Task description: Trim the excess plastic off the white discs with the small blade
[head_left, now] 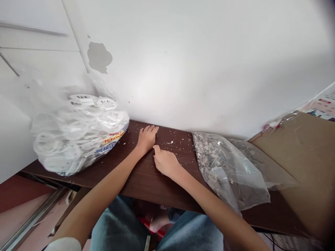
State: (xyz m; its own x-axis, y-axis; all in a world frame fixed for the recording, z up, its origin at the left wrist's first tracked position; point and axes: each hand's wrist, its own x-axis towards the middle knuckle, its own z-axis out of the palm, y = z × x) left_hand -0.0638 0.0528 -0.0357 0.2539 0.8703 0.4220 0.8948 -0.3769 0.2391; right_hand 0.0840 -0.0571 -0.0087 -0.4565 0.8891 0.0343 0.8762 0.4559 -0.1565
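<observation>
My left hand [147, 137] lies on the dark brown table [141, 181], palm down, its fingers stretched out toward the wall. Just nearer and to the right, my right hand [166, 161] rests low over the tabletop with its fingers curled in and one digit pointing at the left hand. Whether anything sits inside those curled fingers is hidden. Tiny pale slivers [172, 142] are scattered on the wood around both hands. Right of my right hand lies a clear plastic bag [243, 170] holding many small greyish pieces [209, 150].
A large clear bag of white plastic parts [78, 136], with printed lettering, stands at the left. Brown cardboard [309, 157] leans at the right. The white wall [183, 69] borders the table's back edge. My legs [120, 226] are under the front edge.
</observation>
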